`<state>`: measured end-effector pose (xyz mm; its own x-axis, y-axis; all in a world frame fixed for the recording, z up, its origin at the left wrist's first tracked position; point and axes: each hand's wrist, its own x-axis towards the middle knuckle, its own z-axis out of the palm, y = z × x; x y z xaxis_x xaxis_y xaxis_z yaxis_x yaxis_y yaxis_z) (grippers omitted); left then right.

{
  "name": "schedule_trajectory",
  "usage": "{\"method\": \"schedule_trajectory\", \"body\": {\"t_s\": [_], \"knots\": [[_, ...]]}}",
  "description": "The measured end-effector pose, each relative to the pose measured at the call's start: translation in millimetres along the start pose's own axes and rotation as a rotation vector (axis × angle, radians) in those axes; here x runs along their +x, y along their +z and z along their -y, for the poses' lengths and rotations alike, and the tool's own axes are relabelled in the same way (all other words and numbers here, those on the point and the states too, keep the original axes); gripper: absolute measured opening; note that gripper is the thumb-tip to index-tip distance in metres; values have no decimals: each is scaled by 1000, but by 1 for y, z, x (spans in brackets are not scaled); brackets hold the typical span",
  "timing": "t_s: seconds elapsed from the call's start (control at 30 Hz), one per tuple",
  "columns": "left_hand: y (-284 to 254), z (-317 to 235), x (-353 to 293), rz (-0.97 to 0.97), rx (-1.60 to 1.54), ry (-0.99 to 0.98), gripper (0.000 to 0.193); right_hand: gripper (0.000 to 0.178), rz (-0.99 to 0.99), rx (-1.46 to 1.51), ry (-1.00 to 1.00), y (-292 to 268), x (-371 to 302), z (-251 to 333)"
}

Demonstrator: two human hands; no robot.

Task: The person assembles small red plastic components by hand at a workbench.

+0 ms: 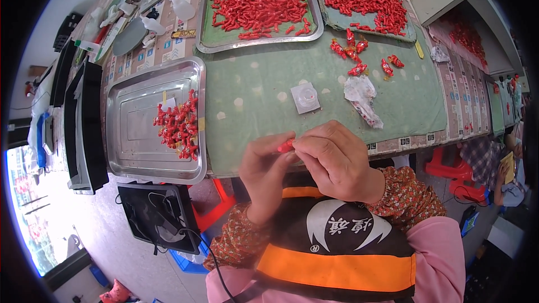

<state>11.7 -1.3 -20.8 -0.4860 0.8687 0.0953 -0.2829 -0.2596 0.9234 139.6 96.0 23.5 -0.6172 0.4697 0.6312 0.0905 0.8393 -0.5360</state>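
Both hands meet over the table's near edge, around a small red piece (pixel 285 146) whose exact kind I cannot make out. My left hand (pixel 263 171), slightly blurred, pinches it between thumb and fingers. From the other side my right hand (pixel 339 163) closes its fingertips on the same piece, covering its right end. Beyond them on the green cloth (pixel 247 101) are a small white pad with a round white disc (pixel 306 97) and a crumpled white tissue (pixel 362 100). Several small red figures with yellowish tips (pixel 351 50) lie loose past the tissue.
Two trays of red pieces stand at the back, one metal-rimmed (pixel 258 46), one cloth-lined (pixel 412 33). A metal tray (pixel 135 160) at left holds a heap of red figures (pixel 178 123). White bottles (pixel 182 8) stand far left. Red stools (pixel 457 174) are at right; another person sits beyond.
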Motion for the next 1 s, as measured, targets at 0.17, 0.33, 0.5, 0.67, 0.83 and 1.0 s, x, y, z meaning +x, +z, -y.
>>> {"method": "schedule_trajectory", "body": {"t_s": [0.17, 0.33, 0.5, 0.67, 0.83, 1.0], "knots": [[-2, -1, -2, 6, 139, 31, 23, 31, 19, 19, 24, -3, 0, 3], [-5, 5, 2, -39, 454, 251, 26, 30, 39, 72, 56, -3, -2, 5], [-7, 8, 6, -14, 688, 481, 26, 29, 47, 109, 74, -3, -4, 3], [-14, 14, 5, 24, 747, 570, 26, 28, 64, 147, 102, -1, -10, 2], [-14, 16, 7, 57, 775, 627, 25, 27, 61, 160, 99, 2, -13, -2], [-16, 16, 7, 96, 856, 684, 25, 27, 66, 166, 116, 3, -17, -3]]}}
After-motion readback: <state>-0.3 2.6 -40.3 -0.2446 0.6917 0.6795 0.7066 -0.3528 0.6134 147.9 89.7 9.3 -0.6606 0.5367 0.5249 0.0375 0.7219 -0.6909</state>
